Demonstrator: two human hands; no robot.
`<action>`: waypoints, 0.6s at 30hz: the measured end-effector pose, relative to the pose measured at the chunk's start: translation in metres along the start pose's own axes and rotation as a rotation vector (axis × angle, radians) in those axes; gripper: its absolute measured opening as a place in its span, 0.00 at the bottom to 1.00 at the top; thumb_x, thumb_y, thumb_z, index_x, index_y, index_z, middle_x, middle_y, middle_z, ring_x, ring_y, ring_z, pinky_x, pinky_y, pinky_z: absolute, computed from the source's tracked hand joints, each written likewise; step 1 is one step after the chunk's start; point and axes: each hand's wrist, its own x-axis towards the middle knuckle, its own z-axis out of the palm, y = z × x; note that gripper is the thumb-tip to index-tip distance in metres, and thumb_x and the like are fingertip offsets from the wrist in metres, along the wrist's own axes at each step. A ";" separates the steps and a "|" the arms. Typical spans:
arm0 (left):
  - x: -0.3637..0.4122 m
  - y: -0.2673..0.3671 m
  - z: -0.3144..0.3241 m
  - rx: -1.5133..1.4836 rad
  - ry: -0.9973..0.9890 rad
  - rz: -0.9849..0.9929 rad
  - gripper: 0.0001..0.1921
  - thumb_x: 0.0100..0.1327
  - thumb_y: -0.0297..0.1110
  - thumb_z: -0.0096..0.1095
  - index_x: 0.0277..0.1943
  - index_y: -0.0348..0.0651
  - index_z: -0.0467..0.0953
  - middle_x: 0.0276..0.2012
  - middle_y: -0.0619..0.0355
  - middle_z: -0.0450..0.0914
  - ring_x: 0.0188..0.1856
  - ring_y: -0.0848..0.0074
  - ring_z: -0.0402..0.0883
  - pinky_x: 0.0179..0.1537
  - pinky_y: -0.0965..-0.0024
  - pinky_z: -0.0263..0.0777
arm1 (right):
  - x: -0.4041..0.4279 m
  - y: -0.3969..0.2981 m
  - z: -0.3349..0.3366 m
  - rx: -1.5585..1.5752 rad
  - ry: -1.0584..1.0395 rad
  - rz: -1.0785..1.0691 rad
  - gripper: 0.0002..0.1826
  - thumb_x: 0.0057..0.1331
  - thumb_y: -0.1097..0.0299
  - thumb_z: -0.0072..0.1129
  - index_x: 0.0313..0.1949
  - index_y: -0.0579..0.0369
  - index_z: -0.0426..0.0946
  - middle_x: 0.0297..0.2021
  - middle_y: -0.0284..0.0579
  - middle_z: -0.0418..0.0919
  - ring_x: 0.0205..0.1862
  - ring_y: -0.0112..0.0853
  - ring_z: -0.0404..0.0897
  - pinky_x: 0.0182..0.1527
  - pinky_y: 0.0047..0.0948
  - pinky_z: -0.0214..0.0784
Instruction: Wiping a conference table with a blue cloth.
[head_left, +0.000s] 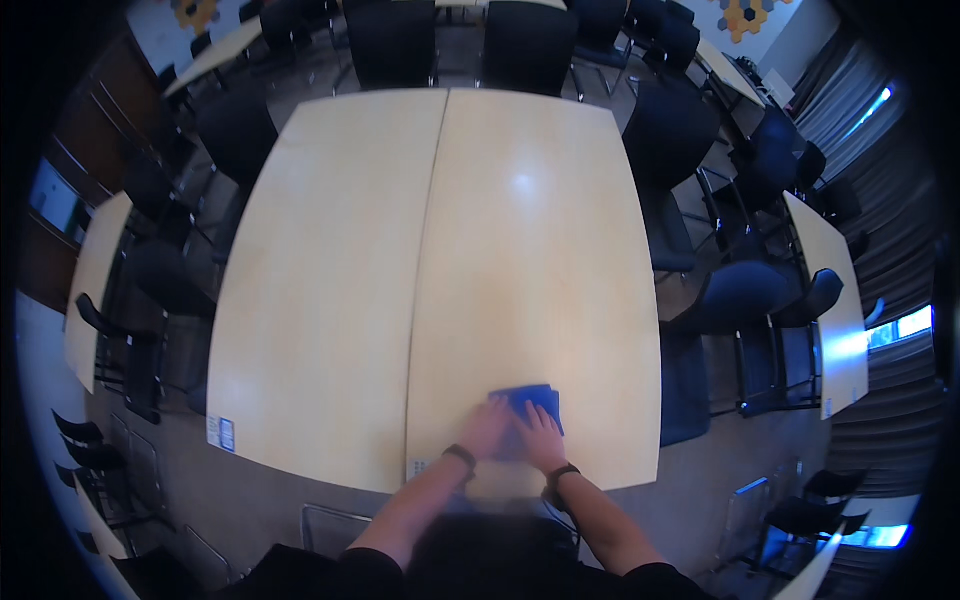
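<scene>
A flat blue folded piece (534, 394), cloth or paper, lies on the light wood table (525, 300) close to the near edge. Its upper right edge shows more than one layer. My right hand (543, 437) rests flat on its right part, fingers spread. Over its left side is my left hand (486, 427), blurred, so its grip cannot be made out. Both hands cover much of the blue piece. A dark band circles each wrist.
A seam (425, 247) divides the two joined tabletops. Labels (221, 433) are stuck at the near left corner. Black chairs stand around, including one at the right side (682, 382) and one at the far side (529, 49). Curtains (877, 435) hang on the right.
</scene>
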 end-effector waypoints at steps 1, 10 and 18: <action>-0.001 -0.004 0.007 -0.001 -0.069 -0.017 0.44 0.52 0.42 0.76 0.71 0.39 0.64 0.76 0.45 0.56 0.78 0.56 0.53 0.73 0.48 0.53 | 0.002 -0.007 -0.001 -0.007 -0.025 0.005 0.32 0.63 0.65 0.59 0.69 0.39 0.68 0.72 0.55 0.61 0.71 0.53 0.63 0.70 0.49 0.59; -0.090 -0.134 -0.007 -0.191 0.088 -0.335 0.48 0.52 0.52 0.76 0.71 0.35 0.64 0.77 0.44 0.55 0.79 0.57 0.51 0.76 0.44 0.45 | 0.128 -0.126 0.009 0.023 -0.167 -0.263 0.48 0.50 0.56 0.75 0.72 0.39 0.65 0.72 0.56 0.60 0.69 0.57 0.62 0.68 0.54 0.59; -0.222 -0.242 -0.033 -0.194 0.079 -0.713 0.50 0.49 0.51 0.79 0.72 0.39 0.62 0.77 0.48 0.54 0.78 0.58 0.53 0.75 0.47 0.50 | 0.211 -0.294 0.046 0.021 -0.215 -0.561 0.35 0.56 0.59 0.70 0.65 0.43 0.73 0.73 0.50 0.60 0.72 0.51 0.61 0.70 0.52 0.57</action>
